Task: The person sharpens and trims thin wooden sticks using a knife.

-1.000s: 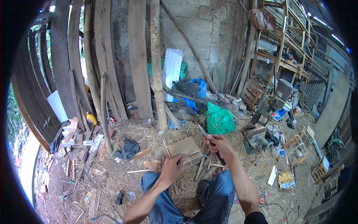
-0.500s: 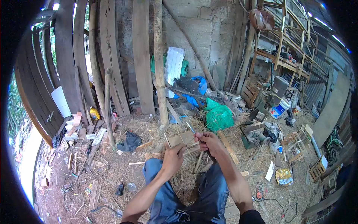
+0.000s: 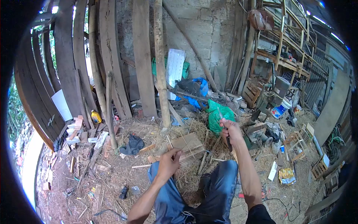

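Note:
My left hand (image 3: 169, 164) is closed round a thin light wooden stick (image 3: 169, 142), whose upper end sticks out above the fingers. My right hand (image 3: 233, 133) grips a knife (image 3: 220, 113) by its dark handle, the blade pointing up and away, in front of the green plastic bag (image 3: 215, 118). Between and beyond the hands, a flat wooden board (image 3: 186, 143) lies on the ground above my knees, with thin strips across and beside it. Knife and stick are well apart.
A black plastic bag (image 3: 132, 145) lies left of the board. An upright pole (image 3: 161, 74) stands beyond it. On the right are a small wooden frame (image 3: 297, 145), a gold packet (image 3: 286, 176) and a white bucket (image 3: 282, 108). A yellow bottle (image 3: 96, 117) stands at the left.
My right hand has moved up and to the right with the knife, away from my left hand. The left hand is slightly lower and still holds the stick.

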Demonstrator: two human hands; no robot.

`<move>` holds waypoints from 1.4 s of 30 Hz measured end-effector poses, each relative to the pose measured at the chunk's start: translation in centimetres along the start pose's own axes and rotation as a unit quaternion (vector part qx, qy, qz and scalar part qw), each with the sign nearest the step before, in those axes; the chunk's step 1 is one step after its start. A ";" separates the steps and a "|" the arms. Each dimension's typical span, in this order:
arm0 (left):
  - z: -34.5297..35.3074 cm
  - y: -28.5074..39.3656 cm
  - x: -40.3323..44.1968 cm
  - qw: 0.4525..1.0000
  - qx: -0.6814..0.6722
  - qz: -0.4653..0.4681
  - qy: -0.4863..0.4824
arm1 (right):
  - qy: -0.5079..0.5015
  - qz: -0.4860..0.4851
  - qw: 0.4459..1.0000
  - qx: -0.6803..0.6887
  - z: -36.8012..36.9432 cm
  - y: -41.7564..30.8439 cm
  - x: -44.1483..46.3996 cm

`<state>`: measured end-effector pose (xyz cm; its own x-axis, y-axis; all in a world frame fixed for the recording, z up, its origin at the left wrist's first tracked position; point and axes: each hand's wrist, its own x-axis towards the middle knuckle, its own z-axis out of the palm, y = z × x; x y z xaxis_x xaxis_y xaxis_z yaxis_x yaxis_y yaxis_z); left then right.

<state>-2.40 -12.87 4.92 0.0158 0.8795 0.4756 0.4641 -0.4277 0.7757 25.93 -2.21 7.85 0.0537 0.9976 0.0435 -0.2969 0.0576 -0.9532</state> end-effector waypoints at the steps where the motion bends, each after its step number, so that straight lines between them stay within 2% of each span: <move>1: 0.2 -0.3 0.3 1.000 -0.020 -0.020 0.013 | -0.036 0.002 0.999 -0.009 0.8 0.3 -0.4; 2: 0.6 -0.9 0.8 0.999 -0.022 -0.020 0.019 | -0.073 0.004 0.997 -0.019 1.7 0.8 -0.7; 3: 1.0 -1.6 1.3 1.000 -0.023 -0.012 0.015 | -0.071 0.039 0.997 0.013 3.7 0.2 -2.3; 5: 1.7 -1.7 2.2 1.000 -0.025 -0.007 0.011 | -0.087 0.049 0.995 0.000 5.9 2.3 -3.5; 7: 2.2 -0.8 3.1 0.997 -0.068 -0.027 -0.034 | -0.094 0.061 0.994 -0.009 6.3 3.7 -4.1; 10: 3.2 -1.1 3.4 0.994 -0.081 -0.030 -0.062 | -0.136 0.034 0.990 0.001 5.9 3.5 -2.6; 12: 2.7 -1.1 2.3 0.991 -0.086 -0.053 -0.087 | -0.091 -0.053 0.994 -0.004 4.4 2.5 -1.8; 16: 2.7 -1.1 2.0 0.989 -0.084 -0.053 -0.110 | -0.085 -0.006 0.996 0.025 4.0 1.5 -2.8; 18: 3.4 -0.3 2.3 0.991 -0.081 -0.053 -0.097 | -0.078 0.013 0.997 -0.016 5.5 3.4 -4.1; 20: 3.7 1.0 2.9 0.992 -0.078 -0.048 -0.081 | -0.174 0.065 0.983 0.014 6.4 5.8 -5.5; 23: 3.4 2.5 2.8 0.993 -0.026 -0.074 -0.085 | -0.193 0.105 0.975 0.037 5.8 4.1 -5.3; 25: 3.7 1.5 2.3 0.998 -0.025 0.008 -0.063 | -0.205 0.111 0.972 0.024 5.4 3.8 -5.0; 26: 3.6 1.1 2.5 0.997 -0.026 0.012 -0.065 | -0.213 0.109 0.971 0.007 5.3 3.4 -4.4; 28: 3.3 0.9 2.3 0.994 -0.033 -0.024 -0.100 | -0.195 0.101 0.975 -0.026 5.0 2.7 -3.5; 30: 2.7 0.9 2.2 0.993 -0.038 -0.017 -0.107 | -0.091 0.074 0.988 -0.102 3.9 2.8 -2.2; 31: 2.5 0.6 2.1 0.993 -0.041 -0.012 -0.114 | -0.051 0.051 0.995 -0.067 3.1 2.9 -1.2; 35: 2.5 -1.0 2.6 0.980 -0.123 -0.065 -0.140 | -0.087 0.042 0.995 0.012 0.5 1.5 0.8; 39: 4.9 -1.6 4.5 0.970 -0.172 -0.099 -0.139 | -0.078 0.052 0.995 -0.019 4.9 3.2 -1.3; 41: 5.4 -1.6 5.3 0.963 -0.201 -0.118 -0.135 | -0.182 0.060 0.981 -0.024 6.3 4.9 -2.4; 42: 5.5 -1.7 5.6 0.956 -0.229 -0.123 -0.133 | -0.181 0.060 0.981 -0.023 6.2 4.8 -2.2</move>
<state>1.77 -6.04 3.95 0.2097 0.9612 0.1792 0.0467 -0.1929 0.9801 18.50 -3.91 5.07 -0.3246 0.9455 0.0250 -0.2360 -0.0554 -0.9702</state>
